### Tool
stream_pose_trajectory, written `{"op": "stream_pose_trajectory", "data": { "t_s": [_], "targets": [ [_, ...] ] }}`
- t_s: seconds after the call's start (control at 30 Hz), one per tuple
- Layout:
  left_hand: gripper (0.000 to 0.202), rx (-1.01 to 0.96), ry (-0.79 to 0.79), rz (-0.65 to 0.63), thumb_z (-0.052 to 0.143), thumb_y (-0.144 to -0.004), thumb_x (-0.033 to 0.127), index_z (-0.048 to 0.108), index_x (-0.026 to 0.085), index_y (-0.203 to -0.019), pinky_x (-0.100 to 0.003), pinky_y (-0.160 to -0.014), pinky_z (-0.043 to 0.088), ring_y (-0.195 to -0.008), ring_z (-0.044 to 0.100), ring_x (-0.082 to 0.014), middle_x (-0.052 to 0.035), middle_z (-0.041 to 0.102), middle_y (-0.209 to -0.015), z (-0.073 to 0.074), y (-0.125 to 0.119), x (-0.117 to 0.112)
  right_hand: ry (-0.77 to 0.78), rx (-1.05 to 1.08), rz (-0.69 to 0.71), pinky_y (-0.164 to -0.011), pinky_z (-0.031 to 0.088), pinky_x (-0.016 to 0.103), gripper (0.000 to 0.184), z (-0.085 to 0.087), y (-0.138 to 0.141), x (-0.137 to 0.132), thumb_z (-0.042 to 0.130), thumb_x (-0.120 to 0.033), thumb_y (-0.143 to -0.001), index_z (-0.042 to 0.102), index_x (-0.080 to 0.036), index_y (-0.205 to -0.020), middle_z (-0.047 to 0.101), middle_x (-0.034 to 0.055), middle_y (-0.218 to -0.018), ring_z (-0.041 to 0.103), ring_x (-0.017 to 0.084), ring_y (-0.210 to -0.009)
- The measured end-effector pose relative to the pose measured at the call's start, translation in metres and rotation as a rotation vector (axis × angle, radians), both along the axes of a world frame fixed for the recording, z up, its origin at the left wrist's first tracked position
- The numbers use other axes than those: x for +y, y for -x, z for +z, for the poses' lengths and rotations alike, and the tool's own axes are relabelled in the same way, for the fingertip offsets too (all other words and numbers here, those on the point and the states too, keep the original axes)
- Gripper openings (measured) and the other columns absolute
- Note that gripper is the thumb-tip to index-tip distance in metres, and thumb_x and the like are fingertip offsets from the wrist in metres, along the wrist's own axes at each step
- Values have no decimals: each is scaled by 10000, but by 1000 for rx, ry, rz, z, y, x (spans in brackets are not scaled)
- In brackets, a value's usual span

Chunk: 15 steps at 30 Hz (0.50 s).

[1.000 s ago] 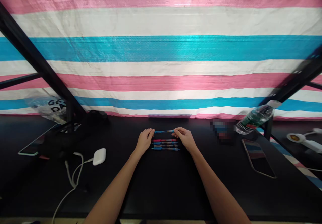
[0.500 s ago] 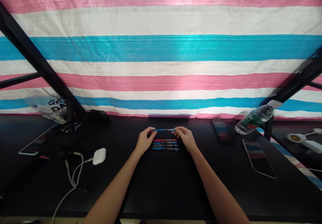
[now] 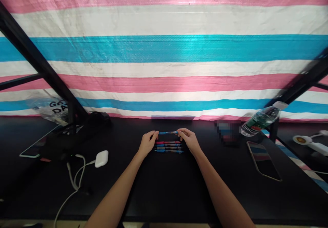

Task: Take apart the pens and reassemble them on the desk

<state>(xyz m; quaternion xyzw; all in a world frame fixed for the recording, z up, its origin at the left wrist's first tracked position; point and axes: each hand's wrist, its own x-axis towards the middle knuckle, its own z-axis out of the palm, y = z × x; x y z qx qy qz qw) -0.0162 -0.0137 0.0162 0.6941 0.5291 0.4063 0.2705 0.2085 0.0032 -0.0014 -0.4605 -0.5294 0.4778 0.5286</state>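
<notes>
Between my two hands a blue pen (image 3: 167, 132) lies crosswise, level, just beyond a stack of other pens. My left hand (image 3: 148, 142) pinches its left end, and my right hand (image 3: 188, 139) pinches its right end. Nearer to me, side by side and parallel on the black table (image 3: 164, 183), are a red pen (image 3: 167, 142), a couple of darker pens (image 3: 167, 148) and a blue pen (image 3: 167, 151) closest to me. Whether the held pen touches the table I cannot tell.
To the right are a phone (image 3: 263, 160) and a tilted water bottle (image 3: 262, 120). On the left lie a white earbud case (image 3: 101, 158), white cables (image 3: 77, 180), a black bag-like object (image 3: 56, 146) and another phone (image 3: 30, 151). A striped sheet (image 3: 169, 84) hangs behind; black frame bars (image 3: 43, 64) slant down.
The held pen has turned or shifted slightly, and the fingers of my left hand have closed nearer its left end. The other pens stay where they were.
</notes>
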Motion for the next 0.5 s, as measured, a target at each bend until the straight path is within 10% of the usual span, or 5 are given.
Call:
{"op": "stream_pose_trajectory", "data": {
  "t_s": [0.2, 0.5],
  "targets": [
    [259, -75, -15, 24, 521, -846, 408, 621, 195, -954, -234, -602, 411, -620, 516, -134, 13, 562, -667, -1, -1, 0, 7, 49, -50, -514, 423, 278, 377, -3, 1, 2, 686, -519, -689, 677, -170, -830, 700, 73, -745, 523, 135, -555],
    [282, -96, -1, 17, 470, -875, 418, 619, 179, -859, -239, -616, 412, -634, 530, -137, 5, 563, -664, -2, -1, 0, 17, 79, -40, -513, 411, 274, 355, -2, 2, 2, 701, -495, -679, 681, -171, -822, 699, 59, -722, 528, 133, -555]
  ]
}}
